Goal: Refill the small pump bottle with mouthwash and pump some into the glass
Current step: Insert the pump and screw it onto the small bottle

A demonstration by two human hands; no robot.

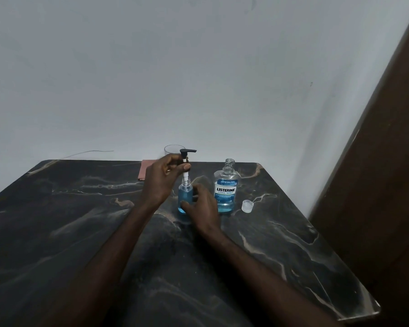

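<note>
Two hands meet at the small pump bottle, upright mid-table: the right hand grips its lower body, while the left hand pinches the pump directly above, stem vertical, tip at the neck. Left fingers hide the pump's collar and part of the glass behind.

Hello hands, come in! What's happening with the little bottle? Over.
Left hand pinches pump, stem at small pump bottle mouth, not seated yet. Right hand grips that bottle, filled blue. Glass behind; nothing blocking.
</note>
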